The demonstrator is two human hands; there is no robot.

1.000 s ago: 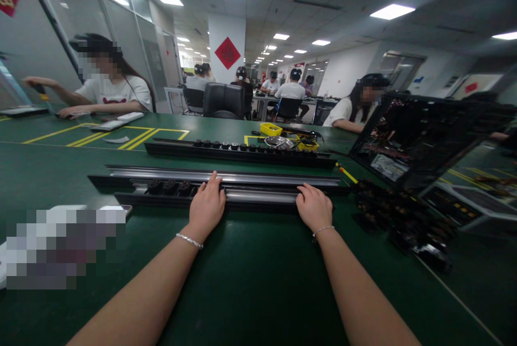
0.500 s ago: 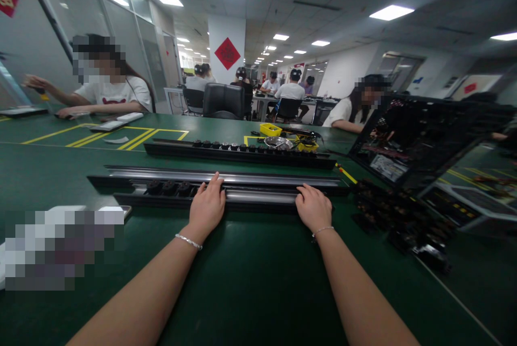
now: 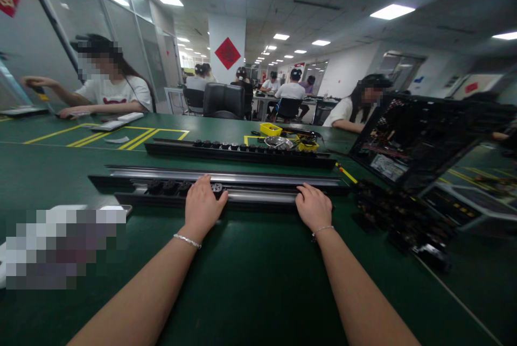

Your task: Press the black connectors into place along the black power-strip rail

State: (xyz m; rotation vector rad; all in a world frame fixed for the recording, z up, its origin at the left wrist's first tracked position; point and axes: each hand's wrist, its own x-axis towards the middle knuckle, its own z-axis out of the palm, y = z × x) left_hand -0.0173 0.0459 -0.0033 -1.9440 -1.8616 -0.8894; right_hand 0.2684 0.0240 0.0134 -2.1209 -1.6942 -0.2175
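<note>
A black rail [image 3: 258, 207] with a shiny inner channel lies crosswise on the table before me. Several black modules [image 3: 169, 188] sit in its left part. My left hand [image 3: 203, 202] rests over the rail just right of them, its fingers forward and its thumb spread. Beside the left fingers, one black module [image 3: 218, 188] shows a patterned top in the channel. My right hand [image 3: 314, 206] is curled over the rail near its right end; its thumb is hidden. Directly behind lies a second long rail [image 3: 250, 178] with a shiny channel.
Farther back, another rail [image 3: 242, 156] holds a row of modules. Dark parts [image 3: 404, 222] are heaped on the right, near an open black case [image 3: 428, 136] and a grey box [image 3: 464, 209]. A yellow bin [image 3: 270, 129] stands behind. A blurred white item [image 3: 52, 249] lies at left. Co-workers sit across.
My left hand has shifted slightly left along the rail, and its fingers have turned. A patterned module now shows beside it. My right hand has stayed in place.
</note>
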